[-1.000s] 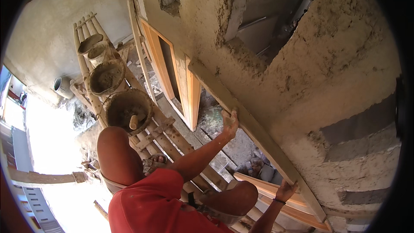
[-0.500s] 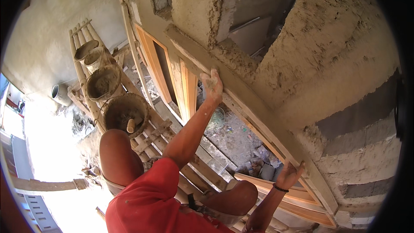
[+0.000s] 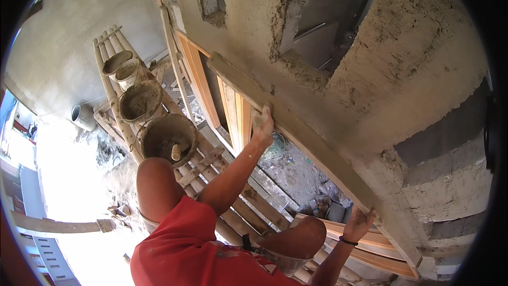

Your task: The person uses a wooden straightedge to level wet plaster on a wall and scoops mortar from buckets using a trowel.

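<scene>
My left hand (image 3: 262, 124) and my right hand (image 3: 361, 221) grip a long, mortar-coated wooden board (image 3: 312, 157), which lies diagonally against the plastered wall (image 3: 407, 90). My left fingers are on the board's edge toward its upper end; my right hand holds it lower down, near the right. Above the board, the wall has a ragged opening (image 3: 336, 26) with rough mortar edges. Beside and below it are light wooden frames (image 3: 243, 122).
I am on a scaffold of poles (image 3: 233, 220) holding mortar buckets (image 3: 140, 100) in a row; the nearest (image 3: 159, 137) has a wooden handle standing out of it. A grey bucket (image 3: 83, 117) lies farther left. Rubble (image 3: 330, 204) lies below the scaffold.
The board and both my hands have shifted up and toward the upper left along the wall since a second ago; in the last half second my left hand has come slightly back down.
</scene>
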`<move>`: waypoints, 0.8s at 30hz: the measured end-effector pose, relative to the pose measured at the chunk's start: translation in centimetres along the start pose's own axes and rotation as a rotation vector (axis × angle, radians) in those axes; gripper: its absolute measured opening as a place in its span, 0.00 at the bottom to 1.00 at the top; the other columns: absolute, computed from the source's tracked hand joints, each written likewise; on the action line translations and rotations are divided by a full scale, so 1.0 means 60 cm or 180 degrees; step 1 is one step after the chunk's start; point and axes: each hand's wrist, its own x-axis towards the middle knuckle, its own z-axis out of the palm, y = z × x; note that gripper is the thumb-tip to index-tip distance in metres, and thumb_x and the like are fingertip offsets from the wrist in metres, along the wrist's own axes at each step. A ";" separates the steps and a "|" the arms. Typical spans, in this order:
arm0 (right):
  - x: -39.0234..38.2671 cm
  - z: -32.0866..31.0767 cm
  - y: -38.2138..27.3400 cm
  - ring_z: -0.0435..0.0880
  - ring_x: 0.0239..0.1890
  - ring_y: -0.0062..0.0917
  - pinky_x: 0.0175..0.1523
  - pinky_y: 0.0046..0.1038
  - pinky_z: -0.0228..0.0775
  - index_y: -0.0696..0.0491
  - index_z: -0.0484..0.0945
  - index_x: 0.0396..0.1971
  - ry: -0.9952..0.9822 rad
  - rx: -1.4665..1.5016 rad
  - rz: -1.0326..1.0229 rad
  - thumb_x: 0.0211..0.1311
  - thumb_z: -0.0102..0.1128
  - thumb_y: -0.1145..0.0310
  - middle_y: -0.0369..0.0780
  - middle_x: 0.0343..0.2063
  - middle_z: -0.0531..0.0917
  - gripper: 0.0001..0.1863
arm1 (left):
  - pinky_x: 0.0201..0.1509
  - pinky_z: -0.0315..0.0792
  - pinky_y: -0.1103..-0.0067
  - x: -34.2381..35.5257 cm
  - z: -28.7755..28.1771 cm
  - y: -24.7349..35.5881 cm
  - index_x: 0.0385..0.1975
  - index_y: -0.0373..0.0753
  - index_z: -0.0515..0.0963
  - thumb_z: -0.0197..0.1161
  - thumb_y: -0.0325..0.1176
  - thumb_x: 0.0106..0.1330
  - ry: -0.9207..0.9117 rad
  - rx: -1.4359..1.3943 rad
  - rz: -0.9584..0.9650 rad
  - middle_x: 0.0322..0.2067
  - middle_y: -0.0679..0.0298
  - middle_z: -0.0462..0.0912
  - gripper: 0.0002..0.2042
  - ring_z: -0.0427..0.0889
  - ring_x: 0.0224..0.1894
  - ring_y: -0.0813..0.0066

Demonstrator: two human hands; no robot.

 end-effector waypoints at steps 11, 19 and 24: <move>0.093 -0.261 -0.090 0.72 0.57 0.32 0.58 0.35 0.71 0.57 0.66 0.56 -0.0089 -0.0195 -0.0241 0.64 0.53 0.62 0.45 0.56 0.71 0.24 | 0.30 0.83 0.71 -0.115 0.074 -0.214 0.50 0.30 0.62 0.54 0.34 0.68 -0.0117 -0.0483 -0.0898 0.43 0.50 0.75 0.18 0.81 0.39 0.61; 0.094 -0.206 -0.059 0.72 0.57 0.32 0.56 0.33 0.73 0.59 0.66 0.56 -0.0150 -0.0271 -0.0250 0.65 0.53 0.59 0.46 0.57 0.70 0.25 | 0.43 0.75 0.71 -0.058 0.063 -0.261 0.49 0.31 0.60 0.50 0.37 0.69 0.0416 0.0134 0.0242 0.45 0.53 0.71 0.17 0.75 0.44 0.63; 0.094 -0.145 -0.050 0.73 0.56 0.33 0.58 0.34 0.73 0.61 0.65 0.56 -0.0166 -0.0150 -0.0275 0.67 0.52 0.61 0.47 0.54 0.72 0.24 | 0.49 0.64 0.71 -0.008 0.089 -0.177 0.44 0.29 0.62 0.51 0.35 0.69 0.0665 0.0248 0.0699 0.40 0.54 0.68 0.15 0.67 0.44 0.66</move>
